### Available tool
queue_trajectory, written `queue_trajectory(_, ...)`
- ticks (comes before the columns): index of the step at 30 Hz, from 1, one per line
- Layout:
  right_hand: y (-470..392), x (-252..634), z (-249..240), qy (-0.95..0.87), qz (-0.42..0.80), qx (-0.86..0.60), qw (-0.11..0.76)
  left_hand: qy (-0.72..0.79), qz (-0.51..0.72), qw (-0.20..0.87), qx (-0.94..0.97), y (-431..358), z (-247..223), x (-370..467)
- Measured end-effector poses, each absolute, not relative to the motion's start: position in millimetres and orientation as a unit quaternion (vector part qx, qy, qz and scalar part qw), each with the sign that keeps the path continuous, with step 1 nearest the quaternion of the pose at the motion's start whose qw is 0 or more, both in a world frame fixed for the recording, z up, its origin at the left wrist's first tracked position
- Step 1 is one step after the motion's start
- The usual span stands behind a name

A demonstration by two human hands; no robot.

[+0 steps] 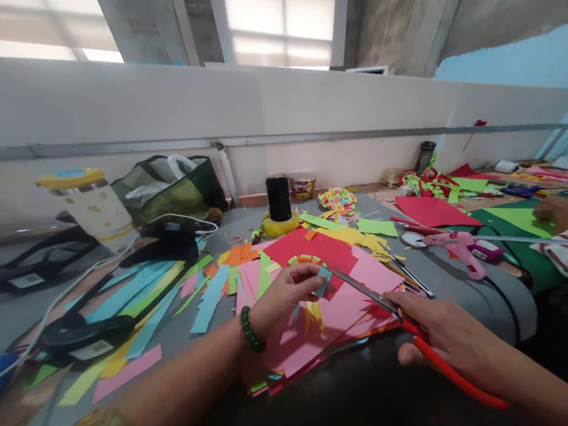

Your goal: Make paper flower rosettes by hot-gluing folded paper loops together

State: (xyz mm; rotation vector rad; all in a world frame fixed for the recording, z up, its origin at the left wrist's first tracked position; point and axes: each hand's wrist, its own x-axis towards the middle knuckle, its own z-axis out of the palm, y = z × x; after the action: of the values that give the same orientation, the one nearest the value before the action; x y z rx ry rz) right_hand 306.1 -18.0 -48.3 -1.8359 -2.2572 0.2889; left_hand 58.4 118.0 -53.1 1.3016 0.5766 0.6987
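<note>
My left hand (298, 286), with a dark green bead bracelet at its wrist, pinches a small blue paper piece (323, 280) between thumb and fingers. My right hand (438, 329) is closed on red-handled scissors (421, 340), whose long blades point left and reach close to the blue piece. Just behind my left fingertips shows an edge of orange and green paper bits (304, 260). Beneath both hands lies a stack of pink paper sheets (297, 346) with a red sheet (338, 251) on top. A yellow folded paper piece (313, 317) sits below my left hand.
Blue, green and yellow paper strips (212, 300) spread to the left beside black straps (89, 332) and a tumbler (90, 208). A phone (278, 199) stands on a yellow tape roll (280, 224). On the right are a pink glue gun (461, 249) and another person's hand (562, 213).
</note>
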Motion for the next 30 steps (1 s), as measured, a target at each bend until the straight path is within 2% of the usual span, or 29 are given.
queue_trajectory(13, -19, 294, -44, -0.761, 0.004, -0.647, 0.048, 0.240, 0.304, 0.690, 0.611, 121, -54, 58)
queue_trajectory(25, -19, 296, -45, -0.771, -0.022, -0.633, 0.071, 0.213, 0.298, 0.692, 0.622, 121, -53, 60)
queue_trajectory(30, -17, 293, -45, -0.770, -0.029, -0.635, 0.053, 0.224, 0.282, 0.683, 0.635, 121, -53, 59)
